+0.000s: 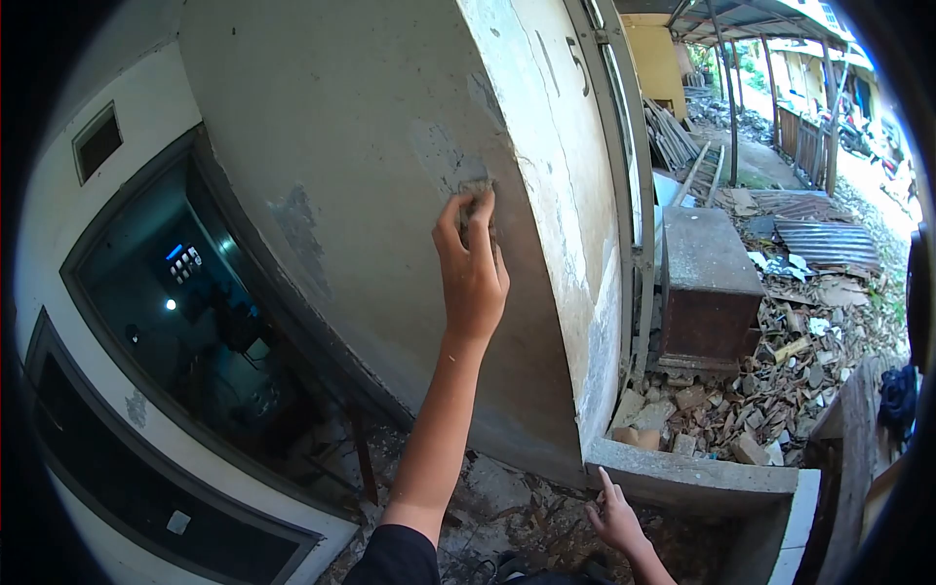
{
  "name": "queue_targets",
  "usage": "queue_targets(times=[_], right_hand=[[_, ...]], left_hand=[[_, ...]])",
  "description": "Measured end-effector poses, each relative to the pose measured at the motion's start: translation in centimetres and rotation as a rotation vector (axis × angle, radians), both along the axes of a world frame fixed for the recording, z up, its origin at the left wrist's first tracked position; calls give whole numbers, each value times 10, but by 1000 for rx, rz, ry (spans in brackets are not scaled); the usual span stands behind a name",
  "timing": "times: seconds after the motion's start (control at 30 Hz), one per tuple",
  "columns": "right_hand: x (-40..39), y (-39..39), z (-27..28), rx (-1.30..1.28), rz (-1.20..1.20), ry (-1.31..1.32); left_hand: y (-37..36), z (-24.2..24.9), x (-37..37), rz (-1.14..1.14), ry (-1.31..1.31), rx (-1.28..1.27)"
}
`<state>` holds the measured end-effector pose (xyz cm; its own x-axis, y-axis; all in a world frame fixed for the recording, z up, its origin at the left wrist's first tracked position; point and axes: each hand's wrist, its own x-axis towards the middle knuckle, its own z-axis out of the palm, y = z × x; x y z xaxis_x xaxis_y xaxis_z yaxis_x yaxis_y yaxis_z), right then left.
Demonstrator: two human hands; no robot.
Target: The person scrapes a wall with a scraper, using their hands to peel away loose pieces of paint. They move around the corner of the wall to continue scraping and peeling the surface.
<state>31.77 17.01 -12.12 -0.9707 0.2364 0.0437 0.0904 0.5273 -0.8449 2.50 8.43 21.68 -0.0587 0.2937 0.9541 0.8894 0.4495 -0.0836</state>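
My left hand (472, 263) is raised against the grey plastered wall (361, 146), near its corner. Its fingers are bent around a rough grey-brown piece (477, 185), which touches the wall; it looks like a stone or a chunk of mortar, and the fingers cover much of it. Around it the paint is scuffed and flaking. Lower down, my right hand (620, 519) hangs over the low ledge's near side, its index finger stretched out and the others loosely curled. Nothing shows in it.
Left of the wall is a dark-framed window (195, 283). A low concrete ledge (697, 468) runs from the wall's corner. Beyond it stand a brown box-like cabinet (712, 292), rubble and dry leaves (770, 390), and corrugated sheets (829, 242). Debris (497, 497) covers the ground below.
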Motion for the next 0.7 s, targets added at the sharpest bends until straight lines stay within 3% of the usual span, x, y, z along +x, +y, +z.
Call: queue_targets(times=[0.13,0.23,0.43,0.6,0.7], right_hand=[[3,3,-1,45,8,5],[5,6,5,22,-9,-13],[3,8,1,17,-17,-19],[4,10,4,27,-9,-45],[1,9,-3,40,-18,-2]], left_hand=[[-1,1,0,-36,-33,1],[-6,-28,0,11,-49,-27],[0,11,-1,4,21,-8],[-6,-16,-9,-24,4,-14],[-1,-6,-8,-28,10,-4]])
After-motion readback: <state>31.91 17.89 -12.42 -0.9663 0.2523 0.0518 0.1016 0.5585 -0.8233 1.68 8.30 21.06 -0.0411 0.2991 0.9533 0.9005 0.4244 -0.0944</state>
